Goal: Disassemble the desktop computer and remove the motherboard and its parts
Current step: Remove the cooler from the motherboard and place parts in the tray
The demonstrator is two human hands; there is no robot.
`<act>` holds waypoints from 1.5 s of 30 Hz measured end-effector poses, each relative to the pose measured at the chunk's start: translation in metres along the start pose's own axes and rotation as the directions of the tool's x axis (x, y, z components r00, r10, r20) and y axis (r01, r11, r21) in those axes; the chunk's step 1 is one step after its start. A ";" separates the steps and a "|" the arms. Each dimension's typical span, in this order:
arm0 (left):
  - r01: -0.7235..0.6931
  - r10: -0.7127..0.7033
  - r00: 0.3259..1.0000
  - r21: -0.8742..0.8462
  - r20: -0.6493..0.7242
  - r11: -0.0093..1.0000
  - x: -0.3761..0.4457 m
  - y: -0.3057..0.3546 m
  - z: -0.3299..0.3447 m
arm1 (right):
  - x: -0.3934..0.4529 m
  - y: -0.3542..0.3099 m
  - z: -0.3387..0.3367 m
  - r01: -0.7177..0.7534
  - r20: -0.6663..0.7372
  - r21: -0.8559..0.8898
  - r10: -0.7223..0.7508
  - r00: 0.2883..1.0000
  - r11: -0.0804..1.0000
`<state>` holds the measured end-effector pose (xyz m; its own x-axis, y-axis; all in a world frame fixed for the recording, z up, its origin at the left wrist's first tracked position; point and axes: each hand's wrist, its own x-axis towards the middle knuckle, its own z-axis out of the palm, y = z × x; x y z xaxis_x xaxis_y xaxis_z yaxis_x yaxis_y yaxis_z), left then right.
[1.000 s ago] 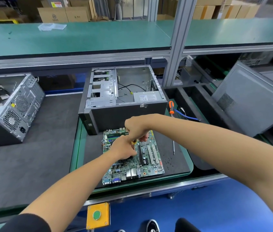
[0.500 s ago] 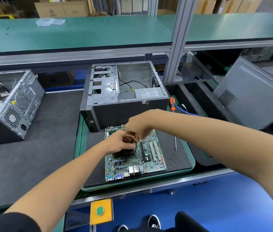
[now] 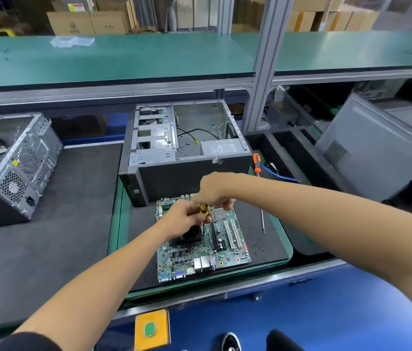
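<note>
A green motherboard [image 3: 225,252] lies flat on a dark mat in front of the opened desktop case [image 3: 187,158]. A black CPU cooler [image 3: 187,238] sits on the board's left half. My right hand [image 3: 212,190] grips the top of a small yellow-and-black screwdriver [image 3: 203,210] held upright over the cooler's right edge. My left hand [image 3: 184,219] lies on the cooler, and its fingers pinch the screwdriver's shaft low down. The tip is hidden behind my fingers.
An orange-handled long screwdriver [image 3: 259,188] lies on the mat right of the board, next to a blue cable [image 3: 278,175]. Another open case [image 3: 15,171] stands at the left, a grey tower [image 3: 377,153] at the right. A yellow button box [image 3: 152,329] hangs below the bench edge.
Both hands stay on the screwdriver over the cooler; the right hand has risen a little on the handle. The camera view has shifted slightly.
</note>
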<state>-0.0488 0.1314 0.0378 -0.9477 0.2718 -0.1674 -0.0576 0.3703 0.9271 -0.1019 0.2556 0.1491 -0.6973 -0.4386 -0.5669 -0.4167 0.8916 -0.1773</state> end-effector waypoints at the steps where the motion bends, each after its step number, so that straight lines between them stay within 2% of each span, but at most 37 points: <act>1: -0.003 0.003 1.000 -0.006 -0.004 1.000 0.000 -0.001 0.000 | 0.001 0.000 0.001 -0.001 0.052 0.029 0.000 0.999 1.000; 3: -0.009 0.009 1.000 -0.017 -0.002 1.000 -0.001 -0.004 -0.001 | 0.004 0.000 0.002 0.045 0.126 0.043 -0.050 0.991 0.998; 6: -0.025 0.026 1.000 -0.037 0.010 0.999 -0.004 -0.002 -0.002 | 0.006 0.000 -0.003 0.135 0.155 -0.056 -0.124 0.980 0.989; 9: -0.049 0.050 0.999 -0.029 0.012 0.998 -0.005 0.003 0.000 | 0.008 0.001 -0.009 0.154 0.229 -0.120 -0.124 0.966 0.981; 16: -0.057 0.058 0.998 -0.046 0.021 0.997 -0.007 0.003 -0.002 | 0.008 -0.014 -0.010 0.248 0.264 -0.441 -0.139 0.954 0.863; 18: -0.051 0.060 0.996 -0.122 0.070 0.991 -0.007 0.007 -0.006 | 0.009 -0.013 -0.010 0.235 0.275 -0.423 -0.123 0.954 0.875; 21: -0.085 0.096 0.987 -0.089 0.132 0.992 -0.005 0.014 -0.006 | 0.007 -0.007 -0.011 0.158 0.279 -0.260 -0.083 0.957 0.953; 25: -0.104 0.108 0.992 -0.053 0.061 0.993 0.000 0.016 0.001 | 0.005 -0.001 -0.010 0.054 0.220 -0.076 -0.036 0.975 0.996; 28: -0.097 0.099 0.994 -0.039 0.050 0.995 0.003 0.016 0.003 | 0.003 0.000 -0.010 -0.011 0.280 -0.081 0.033 0.959 0.997; 30: -0.090 0.092 0.994 -0.034 0.053 0.995 0.005 0.017 0.006 | 0.000 0.001 -0.011 0.011 0.323 -0.130 0.032 0.946 0.991; 33: -0.067 0.067 0.998 -0.043 0.015 0.997 0.004 0.016 0.009 | -0.007 -0.002 -0.012 0.155 0.282 -0.301 -0.067 0.957 0.941; 36: -0.053 0.053 0.997 0.008 -0.058 0.999 0.003 0.016 0.007 | -0.013 -0.005 -0.005 0.287 0.215 -0.515 -0.202 0.955 0.808; 41: -0.108 0.115 0.991 0.085 -0.071 0.990 0.001 0.018 0.006 | -0.021 -0.003 0.006 0.325 0.150 -0.762 -0.336 0.930 0.561; 43: -0.142 0.150 0.986 0.110 -0.074 0.984 0.003 0.019 0.005 | -0.022 0.000 0.007 0.338 0.116 -0.760 -0.396 0.911 0.555; 45: -0.147 0.159 0.984 0.139 -0.075 0.979 0.003 0.021 0.005 | -0.021 0.005 0.004 0.337 0.055 -0.651 -0.401 0.914 0.680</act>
<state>-0.0511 0.1440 0.0548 -0.9657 0.2595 0.0078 0.1269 0.4456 0.8862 -0.0866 0.2693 0.1566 -0.4386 -0.7525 -0.4914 -0.8982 0.3850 0.2121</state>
